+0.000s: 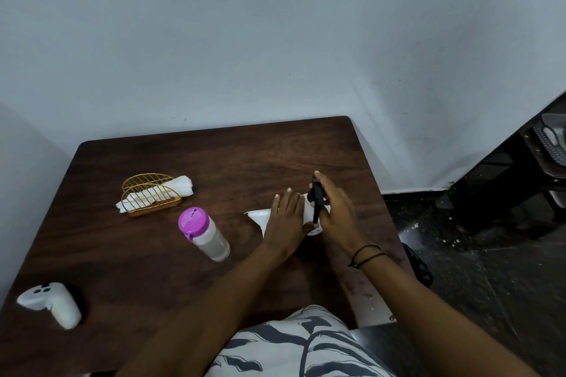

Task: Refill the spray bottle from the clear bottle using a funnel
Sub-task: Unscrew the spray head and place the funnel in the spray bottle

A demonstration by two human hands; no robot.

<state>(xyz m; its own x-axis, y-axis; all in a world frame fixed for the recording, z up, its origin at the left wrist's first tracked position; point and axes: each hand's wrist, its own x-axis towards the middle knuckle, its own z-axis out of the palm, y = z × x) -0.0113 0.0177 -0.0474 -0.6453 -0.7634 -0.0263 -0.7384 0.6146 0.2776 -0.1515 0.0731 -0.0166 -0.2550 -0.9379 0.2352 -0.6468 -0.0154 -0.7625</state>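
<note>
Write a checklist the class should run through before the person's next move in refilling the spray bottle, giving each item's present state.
1. Left hand steadying spray bottle: ok.
2. Right hand at the black sprayer: ok.
3. Sprayer removed: cannot tell.
4. Funnel within reach: ok, beside the left hand.
5. Clear bottle opened: not ok, pink lid on.
6. Funnel seated in spray bottle: not ok.
</note>
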